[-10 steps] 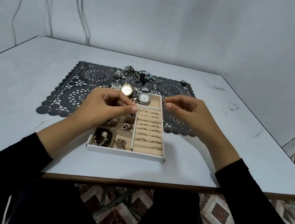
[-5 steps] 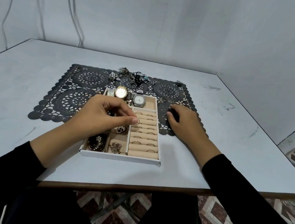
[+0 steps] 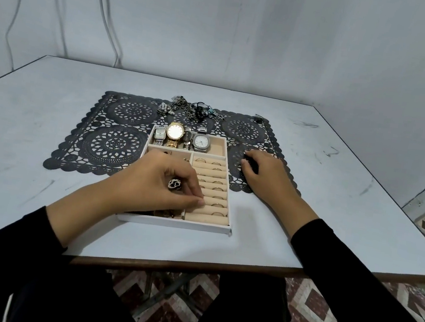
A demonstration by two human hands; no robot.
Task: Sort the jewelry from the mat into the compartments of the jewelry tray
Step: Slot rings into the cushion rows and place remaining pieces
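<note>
Pinching at ring rolls (image 3: pixel 210 188), left hand (image 3: pixel 159 183) fingers narrow; right hand (image 3: pixel 264 173) flat on mat (image 3: pixel 115 144); watch (image 3: pixel 175 131) writing unreadable.

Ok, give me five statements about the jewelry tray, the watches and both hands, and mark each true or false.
1. The watches lie in the far compartment of the jewelry tray. True.
2. The left hand is over the tray, fingertips at the ring rolls. True.
3. The right hand is lifted high above the table. False: it is down on the black lace mat, right of the tray.
4. All jewelry has left the mat. False: a tangled jewelry pile lies at its far edge.
5. The tray sits entirely off the mat. False: its far part lies on the mat.
</note>
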